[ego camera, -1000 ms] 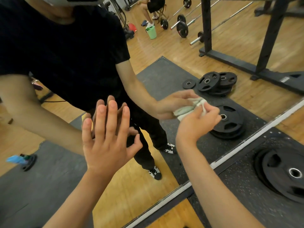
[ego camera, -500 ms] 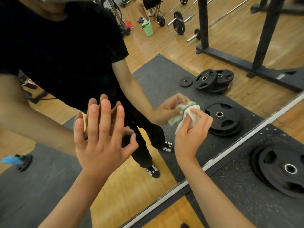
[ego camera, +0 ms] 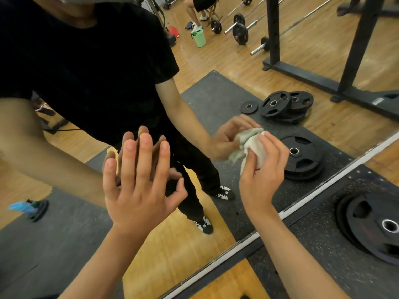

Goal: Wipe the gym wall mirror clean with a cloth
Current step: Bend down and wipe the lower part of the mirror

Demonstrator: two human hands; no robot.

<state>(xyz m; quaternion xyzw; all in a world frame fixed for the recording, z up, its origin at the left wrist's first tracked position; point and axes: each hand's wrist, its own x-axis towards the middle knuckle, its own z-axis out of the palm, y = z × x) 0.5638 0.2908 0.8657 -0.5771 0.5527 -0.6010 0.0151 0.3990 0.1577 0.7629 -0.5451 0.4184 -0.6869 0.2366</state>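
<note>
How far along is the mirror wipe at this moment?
Mid-wipe. The right hand presses a bunched pale cloth against the mirror low down, near its bottom frame. The left hand lies flat on the glass, bracing. Which areas are already clean cannot be judged; no streaks show.

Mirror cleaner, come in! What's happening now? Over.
Left hand open, flat against mirror. Right hand holds cloth on the glass. Nothing blocking.
</note>
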